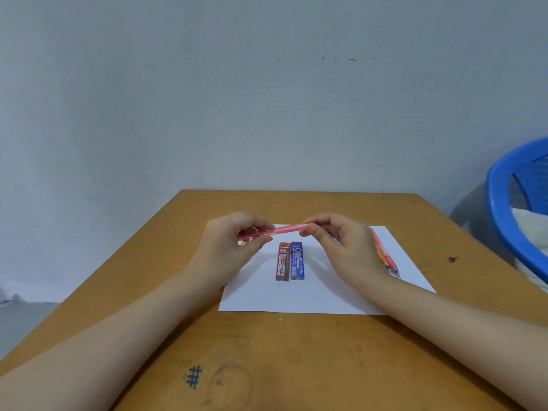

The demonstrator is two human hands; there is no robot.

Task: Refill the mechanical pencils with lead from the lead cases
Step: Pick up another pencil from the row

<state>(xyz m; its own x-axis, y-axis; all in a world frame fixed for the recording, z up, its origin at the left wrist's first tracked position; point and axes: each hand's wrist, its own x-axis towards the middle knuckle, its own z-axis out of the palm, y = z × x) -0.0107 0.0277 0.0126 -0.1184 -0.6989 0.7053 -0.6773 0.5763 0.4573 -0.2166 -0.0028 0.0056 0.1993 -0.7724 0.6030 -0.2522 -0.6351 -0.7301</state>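
Forearms stretch over the scribbled wooden table (296, 366), both hands holding one pink mechanical pencil (284, 229).
The left hand (234, 244) curls round the pencil's left part, and the right hand (344, 247) pinches its right end, holding it nearly level between them. Just below it, a red lead case (283, 261) and a blue lead case (297, 260) lie side by side on white paper (296, 298). Other pencils (385, 256) lie behind the right hand, with a blue chair (504, 209) far right.

My red lead case (283, 261) reads 2B under what looks like Faster; the blue lead case (297, 260) says PENCIL LEAD; my table (296, 366) bears an inked #.
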